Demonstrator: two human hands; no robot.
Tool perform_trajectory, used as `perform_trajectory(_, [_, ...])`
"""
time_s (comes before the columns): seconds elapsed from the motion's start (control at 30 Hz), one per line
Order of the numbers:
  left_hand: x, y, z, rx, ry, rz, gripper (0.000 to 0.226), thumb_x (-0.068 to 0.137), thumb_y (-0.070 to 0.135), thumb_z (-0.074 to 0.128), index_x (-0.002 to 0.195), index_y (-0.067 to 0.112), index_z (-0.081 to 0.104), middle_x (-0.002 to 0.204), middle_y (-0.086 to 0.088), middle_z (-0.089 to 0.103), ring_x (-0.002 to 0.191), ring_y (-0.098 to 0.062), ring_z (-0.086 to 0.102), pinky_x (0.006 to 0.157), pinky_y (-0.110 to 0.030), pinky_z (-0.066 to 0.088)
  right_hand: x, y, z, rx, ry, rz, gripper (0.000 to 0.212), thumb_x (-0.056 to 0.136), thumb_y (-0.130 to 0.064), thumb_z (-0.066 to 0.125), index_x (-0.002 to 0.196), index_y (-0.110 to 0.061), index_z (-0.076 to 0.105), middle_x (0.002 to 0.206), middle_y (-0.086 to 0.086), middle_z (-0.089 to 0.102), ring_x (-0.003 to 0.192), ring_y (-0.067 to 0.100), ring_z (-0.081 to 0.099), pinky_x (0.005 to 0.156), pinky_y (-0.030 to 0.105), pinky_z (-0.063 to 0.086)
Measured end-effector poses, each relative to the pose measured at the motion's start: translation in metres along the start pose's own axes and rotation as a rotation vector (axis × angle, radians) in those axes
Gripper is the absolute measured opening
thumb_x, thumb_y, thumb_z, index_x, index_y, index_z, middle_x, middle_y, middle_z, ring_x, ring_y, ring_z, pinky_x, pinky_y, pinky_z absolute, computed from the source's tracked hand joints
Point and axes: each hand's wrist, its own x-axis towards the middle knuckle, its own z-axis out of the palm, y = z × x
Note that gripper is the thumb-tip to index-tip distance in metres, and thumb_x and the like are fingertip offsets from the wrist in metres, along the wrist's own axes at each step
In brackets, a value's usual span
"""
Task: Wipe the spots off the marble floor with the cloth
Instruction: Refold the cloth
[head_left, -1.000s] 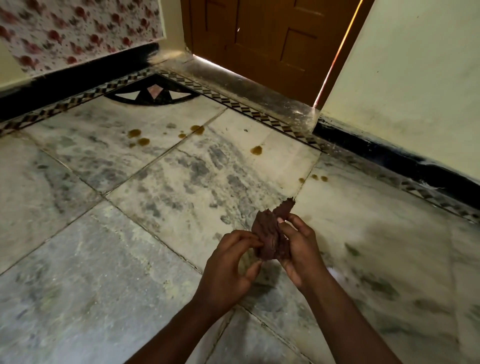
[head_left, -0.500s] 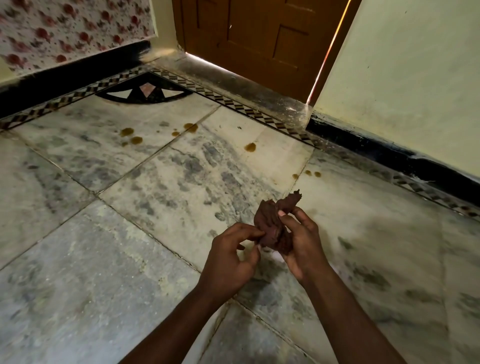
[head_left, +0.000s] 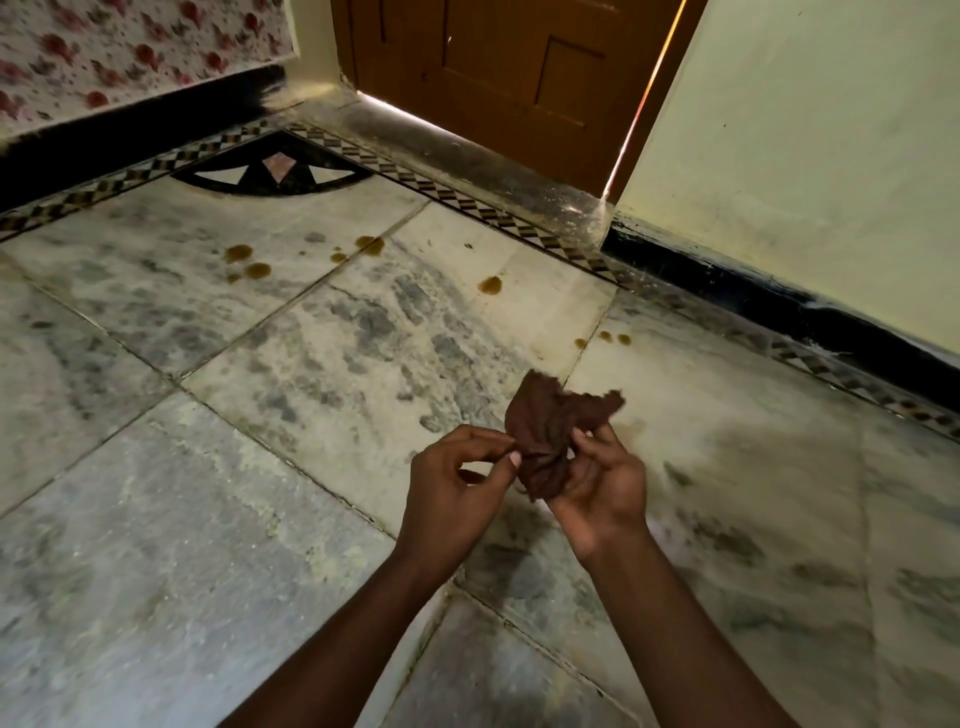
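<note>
Cloth (head_left: 548, 434), brown and crumpled, pinched by left hand (head_left: 457, 493) and cupped in right hand (head_left: 602, 488) at centre frame; lower folds hidden. Spots (head_left: 491, 284) dot marble floor (head_left: 156, 519) above.

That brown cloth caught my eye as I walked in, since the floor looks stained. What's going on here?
A person is holding a crumpled brown cloth in the air above the marble floor. The right hand cups it from below and the left hand pinches its edge. The cloth is not touching the floor, and brownish spots lie on the tiles nearer the wooden door, so no wiping is under way.
</note>
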Motion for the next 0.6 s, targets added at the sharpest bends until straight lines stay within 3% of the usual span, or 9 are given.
perform_trajectory(0.07, [0.010,0.010,-0.004,-0.106,0.038,-0.056,0.019,0.092,0.001,0.079,0.086,0.017,0.086,0.089,0.003,0.083,0.086,-0.011,0.079,0.073,-0.028,0.062,-0.001,0.001,-0.009,0.142,-0.003,0.040,0.087,0.055,-0.010,0.081,0.140,-0.006,0.064,0.140,0.021,0.067,0.120,0.042,0.067,0.103,0.054,0.052])
perform_trajectory(0.13, [0.020,0.023,-0.010,-0.175,0.056,-0.090,0.018,0.094,-0.002,0.076,0.085,0.011,0.085,0.082,-0.003,0.083,0.077,-0.019,0.080,0.068,-0.027,0.062,-0.001,-0.001,-0.013,0.102,0.066,0.050,0.079,0.063,-0.009,0.066,0.142,-0.005,0.062,0.140,0.021,0.066,0.126,0.043,0.062,0.105,0.053,0.047])
perform_trajectory(0.2, [0.032,0.034,-0.017,-0.147,0.035,-0.086,0.021,0.098,0.002,0.073,0.082,0.013,0.083,0.075,-0.004,0.081,0.071,-0.020,0.079,0.065,-0.027,0.061,-0.001,0.001,-0.014,-0.069,0.193,0.066,0.071,0.070,-0.007,0.050,0.140,-0.010,0.062,0.134,0.017,0.066,0.112,0.033,0.064,0.092,0.042,0.049])
perform_trajectory(0.27, [0.046,0.041,-0.025,-0.057,-0.019,-0.031,0.030,0.099,0.006,0.072,0.075,0.022,0.079,0.072,0.005,0.077,0.074,-0.012,0.076,0.073,-0.025,0.058,0.000,0.002,-0.013,-0.262,0.205,-0.045,0.083,0.061,-0.012,0.052,0.144,-0.020,0.058,0.130,0.008,0.060,0.106,0.023,0.057,0.086,0.039,0.045])
perform_trajectory(0.33, [0.057,0.050,-0.033,-0.002,-0.116,0.020,0.035,0.099,0.006,0.071,0.072,0.026,0.076,0.074,0.005,0.077,0.077,-0.012,0.076,0.078,-0.028,0.058,0.002,0.000,-0.010,-0.522,0.014,-0.228,0.091,0.058,-0.012,0.058,0.147,-0.034,0.052,0.149,-0.001,0.053,0.133,0.019,0.049,0.104,0.046,0.042])
perform_trajectory(0.4, [0.064,0.061,-0.041,0.052,-0.198,0.072,0.036,0.100,0.005,0.069,0.071,0.026,0.075,0.073,0.003,0.077,0.075,-0.010,0.075,0.077,-0.026,0.057,0.008,-0.004,0.000,-0.717,-0.308,-0.302,0.090,0.068,-0.009,0.073,0.150,-0.037,0.048,0.153,-0.003,0.056,0.146,0.015,0.046,0.110,0.044,0.045])
perform_trajectory(0.47, [0.070,0.070,-0.049,0.056,-0.233,0.096,0.032,0.101,0.005,0.068,0.075,0.021,0.077,0.076,-0.003,0.080,0.075,-0.015,0.079,0.076,-0.027,0.062,0.017,-0.007,0.014,-0.842,-0.448,-0.301,0.083,0.076,-0.003,0.086,0.148,-0.028,0.052,0.135,0.005,0.072,0.135,0.022,0.062,0.108,0.047,0.053])
perform_trajectory(0.53, [0.075,0.076,-0.058,0.043,-0.219,0.102,0.027,0.101,0.006,0.069,0.079,0.017,0.080,0.080,-0.012,0.080,0.081,-0.028,0.081,0.081,-0.043,0.067,0.022,-0.008,0.032,-0.932,-0.408,-0.384,0.053,0.082,0.004,0.085,0.129,-0.013,0.068,0.110,0.013,0.080,0.111,0.027,0.075,0.102,0.055,0.058])
perform_trajectory(0.6, [0.079,0.081,-0.068,0.056,-0.193,0.098,0.025,0.101,0.007,0.069,0.080,0.016,0.080,0.080,-0.011,0.080,0.083,-0.027,0.080,0.083,-0.049,0.067,0.027,-0.009,0.044,-0.952,-0.358,-0.470,0.021,0.087,0.008,0.078,0.105,-0.004,0.078,0.097,0.021,0.080,0.092,0.028,0.078,0.097,0.062,0.057])
